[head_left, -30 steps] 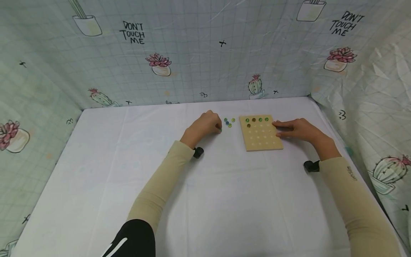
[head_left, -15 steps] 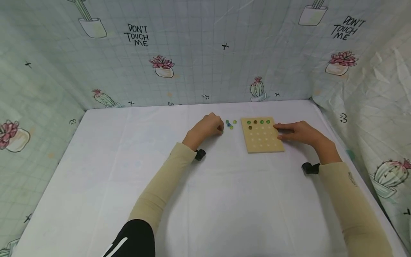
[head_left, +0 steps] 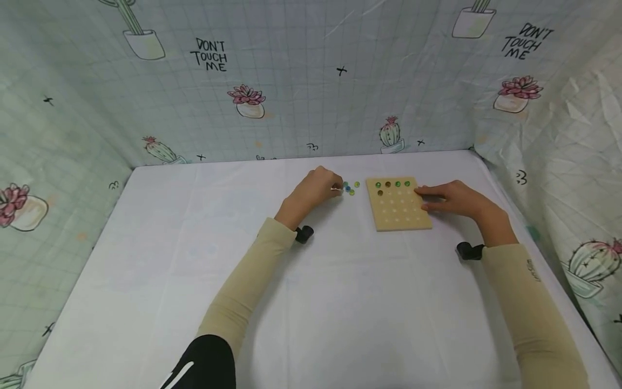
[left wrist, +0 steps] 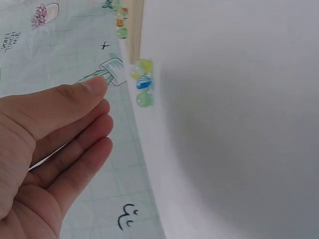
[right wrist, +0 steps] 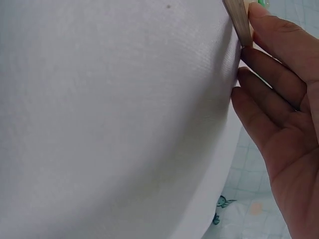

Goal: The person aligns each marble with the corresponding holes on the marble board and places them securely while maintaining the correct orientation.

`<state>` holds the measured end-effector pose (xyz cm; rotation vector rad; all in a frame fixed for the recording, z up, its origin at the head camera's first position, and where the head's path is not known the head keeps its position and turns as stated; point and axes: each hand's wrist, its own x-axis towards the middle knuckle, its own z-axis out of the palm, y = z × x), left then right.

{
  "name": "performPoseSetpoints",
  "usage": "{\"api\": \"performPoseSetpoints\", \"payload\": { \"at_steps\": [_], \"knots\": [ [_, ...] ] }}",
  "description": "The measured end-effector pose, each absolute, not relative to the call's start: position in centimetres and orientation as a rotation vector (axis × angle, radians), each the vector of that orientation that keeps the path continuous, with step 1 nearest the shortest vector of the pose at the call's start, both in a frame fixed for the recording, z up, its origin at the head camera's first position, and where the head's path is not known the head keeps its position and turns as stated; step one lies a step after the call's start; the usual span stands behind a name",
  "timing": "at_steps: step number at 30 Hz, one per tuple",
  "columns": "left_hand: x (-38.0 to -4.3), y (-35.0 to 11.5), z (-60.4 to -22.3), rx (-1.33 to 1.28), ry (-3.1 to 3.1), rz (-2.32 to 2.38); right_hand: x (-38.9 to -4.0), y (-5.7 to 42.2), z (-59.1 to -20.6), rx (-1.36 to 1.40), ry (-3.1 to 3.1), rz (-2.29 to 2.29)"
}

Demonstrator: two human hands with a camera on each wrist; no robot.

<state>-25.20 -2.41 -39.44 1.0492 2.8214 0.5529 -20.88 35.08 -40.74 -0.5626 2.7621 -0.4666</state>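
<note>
My left hand (head_left: 313,190) hovers just left of a loose cluster of glass marbles (head_left: 347,188), thumb and fingertips close together. In the left wrist view no marble shows between the thumb and fingers (left wrist: 102,142); beyond them a yellow, a blue-streaked and a green marble (left wrist: 144,99) lie on the white surface. A square wooden board (head_left: 400,216) with a grid of round hollows stands right of the cluster. Green and brownish marbles (head_left: 387,185) fill part of its top rows. My right hand (head_left: 454,199) rests extended fingers against the board's right edge.
A white cloth covers the table (head_left: 233,302). Behind it hangs a pale patterned curtain (head_left: 301,81), with more curtain along both sides. A small black wrist camera (head_left: 304,234) sits under the left wrist, and another black wrist camera (head_left: 469,251) under the right.
The left hand has edged right, closer to the loose marbles, its fingers parting slightly from the thumb. A green spot at its fingertips no longer shows. The right hand stays at the board.
</note>
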Motion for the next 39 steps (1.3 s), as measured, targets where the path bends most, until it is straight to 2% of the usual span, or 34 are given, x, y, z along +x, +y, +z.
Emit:
{"api": "performPoseSetpoints", "payload": {
  "at_steps": [20, 39],
  "knots": [
    [-24.4, -1.6, -37.9, 1.08, 2.837, 0.652, -21.0, 34.5, -39.9, -0.61, 2.758, -0.326],
    [-24.1, 2.4, -38.6, 1.103, 2.828, 0.861, -20.6, 34.2, -39.9, -0.596, 2.762, -0.333]
  ]
}}
